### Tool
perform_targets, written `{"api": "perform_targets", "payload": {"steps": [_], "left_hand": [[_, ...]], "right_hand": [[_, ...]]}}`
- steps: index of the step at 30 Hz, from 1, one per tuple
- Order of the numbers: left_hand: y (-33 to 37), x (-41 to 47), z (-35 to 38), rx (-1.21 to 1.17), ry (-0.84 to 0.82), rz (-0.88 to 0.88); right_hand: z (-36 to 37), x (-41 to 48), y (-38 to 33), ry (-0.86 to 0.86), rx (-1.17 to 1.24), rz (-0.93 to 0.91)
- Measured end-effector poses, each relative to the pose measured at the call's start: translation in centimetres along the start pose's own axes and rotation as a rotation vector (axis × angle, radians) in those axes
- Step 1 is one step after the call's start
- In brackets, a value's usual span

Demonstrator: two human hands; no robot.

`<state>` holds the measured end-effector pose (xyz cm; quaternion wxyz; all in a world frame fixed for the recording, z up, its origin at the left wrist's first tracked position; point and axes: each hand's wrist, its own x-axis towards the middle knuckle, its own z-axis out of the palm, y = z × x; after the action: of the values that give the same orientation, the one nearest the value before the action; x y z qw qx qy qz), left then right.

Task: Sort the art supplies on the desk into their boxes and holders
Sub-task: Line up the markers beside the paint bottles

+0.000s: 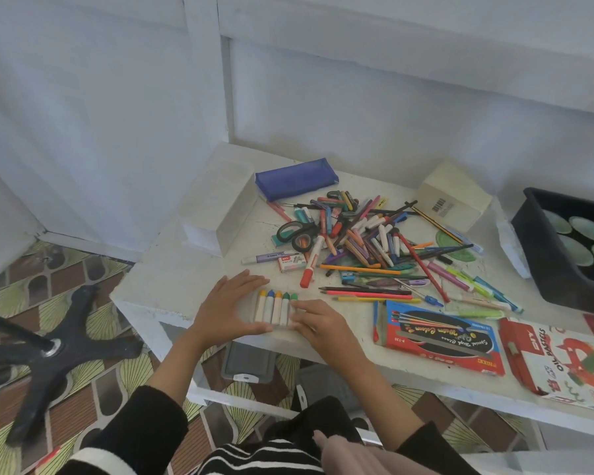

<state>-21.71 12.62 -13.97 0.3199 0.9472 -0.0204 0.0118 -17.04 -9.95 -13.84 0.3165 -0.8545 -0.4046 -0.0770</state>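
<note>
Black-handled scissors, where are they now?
Head view, left edge of the pile: the scissors lie nearer the camera than the blue pencil case, beside the red-capped marker.

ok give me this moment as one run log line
step: squaring crayon row | left hand: flat against its left side | right hand: touching its right side | pen pile: unsorted behind

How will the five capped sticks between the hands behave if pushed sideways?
The sticks look round and loose, so they would likely roll apart. They seem stiff and light. They sit near the desk edge, so one might drop off.
</note>
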Motion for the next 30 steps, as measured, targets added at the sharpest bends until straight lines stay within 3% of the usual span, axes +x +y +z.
{"api": "perform_targets", "payload": {"steps": [7, 11, 14, 20, 30], "left_hand": [[0.4, 0.0, -0.3, 0.007, -0.008, 0.002], [0.6, -0.1, -0.4, 0.006, -0.011, -0.001], [0.4, 0.0, -0.3, -0.004, -0.008, -0.006], [0.0, 0.0, -0.2, -0.005, -0.008, -0.004], [0.0, 0.0, -0.2, -0.023, 0.003, -0.007]], "right_hand": [[-2.0, 0.3, -0.1, -0.016, 0.005, -0.032], [-5.5, 1.6, 2.3, 0.274, 0.011, 0.184], [-8.1, 3.1, 5.9, 0.348, -0.1, 0.369], [-12.2, 5.0, 13.0, 0.141, -0.435, 0.669], [-11.8, 6.6, 14.8, -0.066, -0.672, 0.853]]}}
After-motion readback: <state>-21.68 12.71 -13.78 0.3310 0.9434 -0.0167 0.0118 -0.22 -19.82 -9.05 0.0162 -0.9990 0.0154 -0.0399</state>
